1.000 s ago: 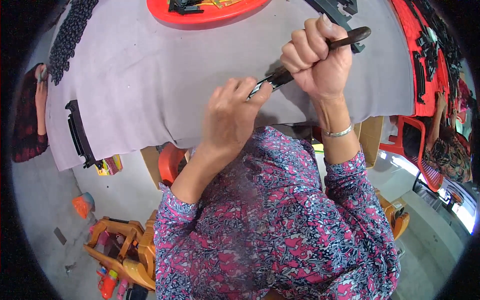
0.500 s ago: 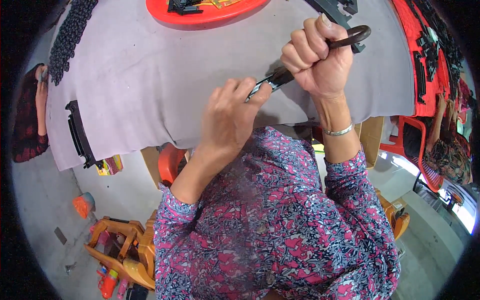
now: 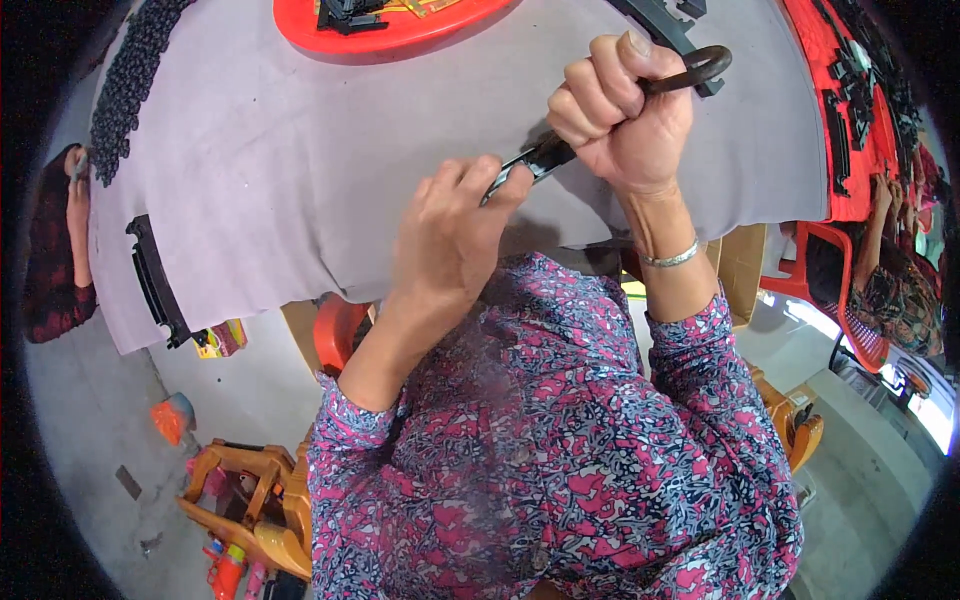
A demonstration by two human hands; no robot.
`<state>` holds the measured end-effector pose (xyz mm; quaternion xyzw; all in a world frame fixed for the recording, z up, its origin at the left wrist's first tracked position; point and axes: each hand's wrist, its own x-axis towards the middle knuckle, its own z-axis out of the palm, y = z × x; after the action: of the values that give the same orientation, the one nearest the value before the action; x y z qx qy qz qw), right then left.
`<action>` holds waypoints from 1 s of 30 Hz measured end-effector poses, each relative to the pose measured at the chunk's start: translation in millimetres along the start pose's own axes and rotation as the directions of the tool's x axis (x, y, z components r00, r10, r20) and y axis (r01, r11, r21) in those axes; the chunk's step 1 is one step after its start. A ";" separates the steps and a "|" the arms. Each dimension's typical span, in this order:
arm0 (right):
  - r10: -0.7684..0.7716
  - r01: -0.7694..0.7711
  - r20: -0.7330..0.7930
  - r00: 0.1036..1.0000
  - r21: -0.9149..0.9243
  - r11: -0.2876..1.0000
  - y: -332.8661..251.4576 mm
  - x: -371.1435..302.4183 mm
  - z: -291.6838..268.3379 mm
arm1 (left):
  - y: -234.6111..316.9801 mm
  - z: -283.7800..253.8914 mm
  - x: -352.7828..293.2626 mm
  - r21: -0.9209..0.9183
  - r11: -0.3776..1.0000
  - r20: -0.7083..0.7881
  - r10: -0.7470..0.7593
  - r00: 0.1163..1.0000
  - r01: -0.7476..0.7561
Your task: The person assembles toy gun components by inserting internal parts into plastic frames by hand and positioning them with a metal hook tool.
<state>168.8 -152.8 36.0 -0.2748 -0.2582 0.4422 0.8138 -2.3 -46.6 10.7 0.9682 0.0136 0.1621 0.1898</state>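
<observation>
My right hand [image 3: 630, 115] is closed in a fist around a dark tool with a rounded loop handle [image 3: 708, 66]. The tool looks like a pair of scissors, though the fist hides its middle. Its dark lower end points down toward my left hand [image 3: 450, 225]. Between the thumb and fingers of that hand is a narrow, shiny black piece [image 3: 512, 172], which meets the tool's end. The exact contact cannot be made out. Both hands are over the near part of the grey-covered table [image 3: 300, 160].
A red tray [image 3: 400, 42] with black parts and yellowish strips stands at the far side. Small black pieces [image 3: 135, 90] are heaped at far left. Long black plastic parts lie at left [image 3: 157, 282] and upper right [image 3: 665, 35]. A red-covered table [image 3: 855, 205] with black parts stands at right; other people sit at both sides.
Both hands have shifted slightly left together, keeping their grips. The tray and table also appear a little shifted as the view turns.
</observation>
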 end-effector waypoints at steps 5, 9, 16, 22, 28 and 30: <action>0.006 -0.008 0.027 1.000 0.081 0.997 2.3 -4.6 -18.8 | 1.9 -1.0 1.6 -0.016 1.000 0.035 -0.012 0.999 0.012; -0.015 0.017 -0.014 1.000 0.116 0.993 3.2 -4.3 -21.8 | 1.8 -2.1 1.5 -0.060 0.998 0.031 -0.009 0.999 0.011; -0.034 0.037 -0.023 0.999 0.120 0.992 4.4 -1.9 -20.4 | -1.6 -1.0 1.3 -0.035 0.999 0.014 0.036 0.999 -0.035; -0.029 0.036 -0.064 0.998 0.121 0.992 2.0 -1.6 -14.6 | 0.3 1.7 1.1 0.014 0.999 -0.014 0.048 0.999 -0.048; -0.038 0.058 -0.178 0.983 0.104 0.993 3.0 -2.1 -14.0 | 3.5 0.9 3.8 0.044 0.998 -0.059 0.047 0.997 -0.044; -0.038 0.062 -0.245 0.969 0.088 0.994 -1.1 -1.8 -10.2 | 4.0 -0.3 6.1 0.056 0.997 -0.051 0.052 0.997 -0.049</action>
<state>175.4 -157.1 29.1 -0.2812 -0.1420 0.3964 0.8624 3.3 -49.7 14.3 0.9685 -0.0014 0.1919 0.1588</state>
